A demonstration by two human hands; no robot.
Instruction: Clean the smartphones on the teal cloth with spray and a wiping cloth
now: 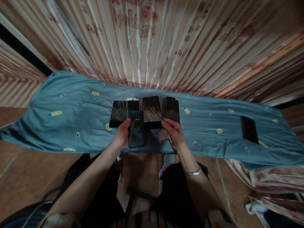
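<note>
The person's left hand [122,134] grips a dark phone [136,129], fingers closed on its left edge, at the near edge of a blue cloth [71,120]. The right hand [175,133] rests just beside it, fingers loosely curled together over a small patterned item [161,134]. Four phones [152,109] lie in a row just beyond; another phone [249,129] lies well apart, far right.

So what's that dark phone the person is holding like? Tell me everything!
The dark phone is a flat, glossy rectangle, blackish-teal, with small pale marks near its top end. It lies lengthwise, pointing away from the person, over the blue cloth. Its far end overlaps the white phone. The left hand grips its left edge; the right hand stays apart.
</note>
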